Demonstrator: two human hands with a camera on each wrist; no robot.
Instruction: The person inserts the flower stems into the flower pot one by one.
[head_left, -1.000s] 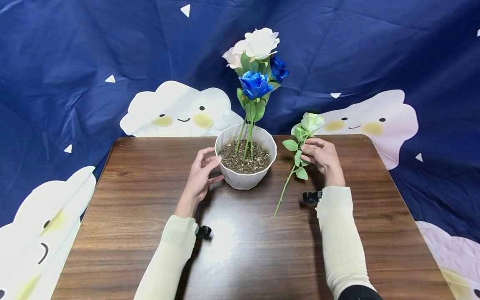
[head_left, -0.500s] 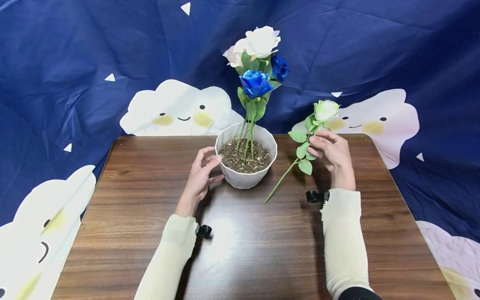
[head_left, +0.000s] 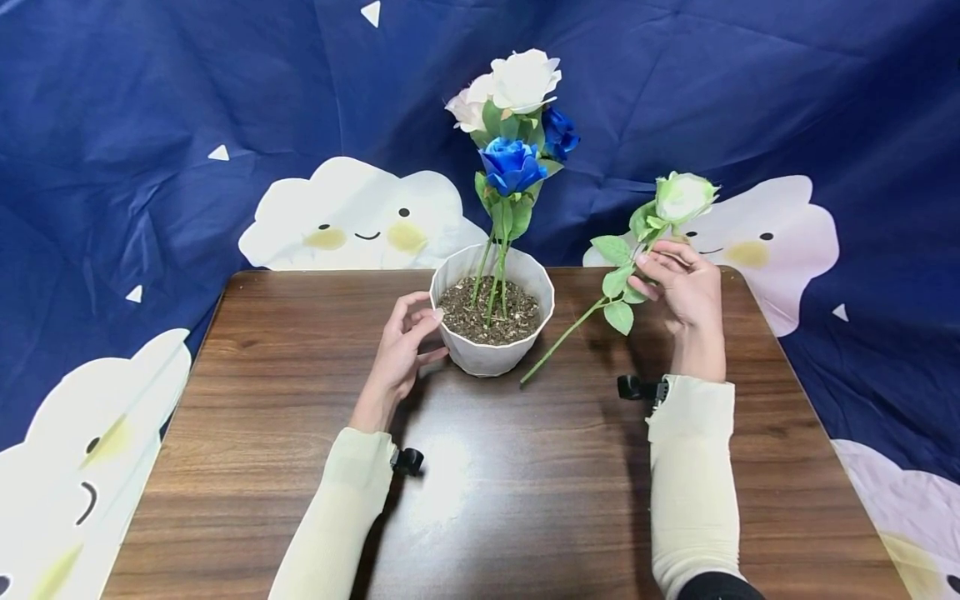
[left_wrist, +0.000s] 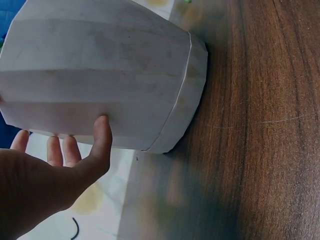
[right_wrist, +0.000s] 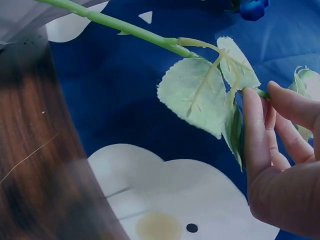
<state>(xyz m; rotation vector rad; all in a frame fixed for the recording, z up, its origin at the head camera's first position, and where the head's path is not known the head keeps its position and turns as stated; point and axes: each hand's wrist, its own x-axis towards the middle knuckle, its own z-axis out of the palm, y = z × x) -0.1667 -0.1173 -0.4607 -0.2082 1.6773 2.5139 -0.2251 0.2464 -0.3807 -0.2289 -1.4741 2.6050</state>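
Note:
A white faceted flowerpot (head_left: 487, 360) full of dark soil (head_left: 480, 321) stands on the table. Two blue roses, the front one (head_left: 513, 167) larger, and two pale ones, a white rose (head_left: 525, 82) and a pinkish one behind it, rise from it. My left hand (head_left: 401, 346) rests against the pot's left side, fingers spread; its thumb (left_wrist: 102, 135) touches the wall. To the right, my right hand (head_left: 686, 287) pinches the stem of a pale green-white rose (head_left: 684, 197) just below the bloom. That stem (right_wrist: 135, 34) slants down left, its cut end beside the pot.
Brown wooden table (head_left: 480, 500) runs beneath both arms. Behind it hangs a dark blue cloth (head_left: 187, 75) printed with white smiling clouds (head_left: 360, 217). A black strap-on camera (head_left: 408, 462) sits at the left wrist, another (head_left: 633, 387) at the right.
My right hand has moved right and up with the green-white rose, whose bloom rises while its cut end swings left toward the pot. The left hand stays at the pot.

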